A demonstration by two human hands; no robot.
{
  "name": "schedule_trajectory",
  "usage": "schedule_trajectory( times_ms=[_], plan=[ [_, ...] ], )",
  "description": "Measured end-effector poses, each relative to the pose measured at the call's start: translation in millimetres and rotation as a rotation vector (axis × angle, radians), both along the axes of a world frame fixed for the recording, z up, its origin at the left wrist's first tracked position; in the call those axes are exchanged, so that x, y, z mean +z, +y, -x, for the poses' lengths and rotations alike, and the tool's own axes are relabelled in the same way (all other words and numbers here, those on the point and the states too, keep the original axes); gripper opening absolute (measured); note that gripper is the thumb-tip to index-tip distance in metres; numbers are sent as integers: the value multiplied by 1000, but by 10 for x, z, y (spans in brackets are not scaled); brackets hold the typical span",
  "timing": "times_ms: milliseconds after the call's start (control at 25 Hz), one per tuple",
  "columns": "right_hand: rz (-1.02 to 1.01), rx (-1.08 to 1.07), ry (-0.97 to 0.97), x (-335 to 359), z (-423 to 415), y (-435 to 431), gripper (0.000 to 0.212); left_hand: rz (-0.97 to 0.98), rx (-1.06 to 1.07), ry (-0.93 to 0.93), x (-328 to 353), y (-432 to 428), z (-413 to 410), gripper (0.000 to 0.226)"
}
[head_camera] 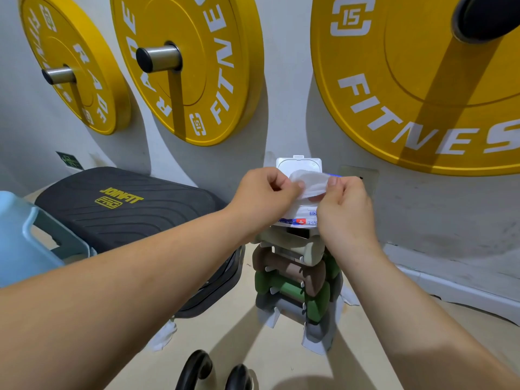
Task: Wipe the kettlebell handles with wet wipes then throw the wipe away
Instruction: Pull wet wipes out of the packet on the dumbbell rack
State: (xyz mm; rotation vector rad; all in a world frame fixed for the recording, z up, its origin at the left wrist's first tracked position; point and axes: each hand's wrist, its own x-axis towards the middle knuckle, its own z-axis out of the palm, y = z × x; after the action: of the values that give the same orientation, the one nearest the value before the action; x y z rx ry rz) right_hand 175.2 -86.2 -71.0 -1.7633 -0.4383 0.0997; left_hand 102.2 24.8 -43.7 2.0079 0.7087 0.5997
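A white wet wipe (309,182) is stretched between my two hands above a white pack of wipes (298,218). The pack's flip lid (298,164) stands open. My left hand (261,198) pinches the wipe's left end. My right hand (344,209) pinches its right end and covers part of the pack. The pack sits on top of a small rack of dumbbells (292,280). Two black kettlebell handles (197,367) (239,375) poke up at the bottom edge of the view; their bodies are out of frame.
Three yellow weight plates (197,80) hang on pegs on the white wall. A black padded step (123,204) lies left of the rack, with a light blue plastic container (19,237) at the far left. Beige floor lies around the kettlebells.
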Motion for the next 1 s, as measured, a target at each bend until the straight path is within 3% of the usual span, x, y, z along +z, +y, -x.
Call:
schedule_trajectory(
  times_ms=[80,160,240,280,440,480,560,640,800,920,1000],
  plan=[
    [-16,-8,-1,-24,3,-14,23,52,119,-7,12,28,-55,24],
    [-44,-28,22,-49,-4,-20,24,222,189,-48,39,62,-87,20],
    [-74,-45,55,-50,-5,-33,24,373,171,-87,49,99,-97,20],
    [-77,-41,55,-41,1,-40,25,333,156,-89,50,96,-84,20],
    [-87,-39,-44,47,-18,-35,26,-388,45,-96,26,-3,28,27],
    [-88,-39,-76,82,-28,-39,26,-521,-29,-75,18,-47,37,24],
    [-93,-5,-124,146,-18,-35,26,-607,-102,26,-13,-89,7,16],
    [-122,42,-129,188,39,-30,25,-593,-72,76,-21,-62,-69,13],
    [-90,81,-170,102,-23,-76,13,-532,-13,59,-61,-57,-111,33],
    [71,190,-182,-9,-90,-127,48,-315,6,-42,-15,-15,-79,23],
    [214,212,-266,-59,-66,-123,57,-140,-6,-121,66,-20,-68,24]
  ],
)
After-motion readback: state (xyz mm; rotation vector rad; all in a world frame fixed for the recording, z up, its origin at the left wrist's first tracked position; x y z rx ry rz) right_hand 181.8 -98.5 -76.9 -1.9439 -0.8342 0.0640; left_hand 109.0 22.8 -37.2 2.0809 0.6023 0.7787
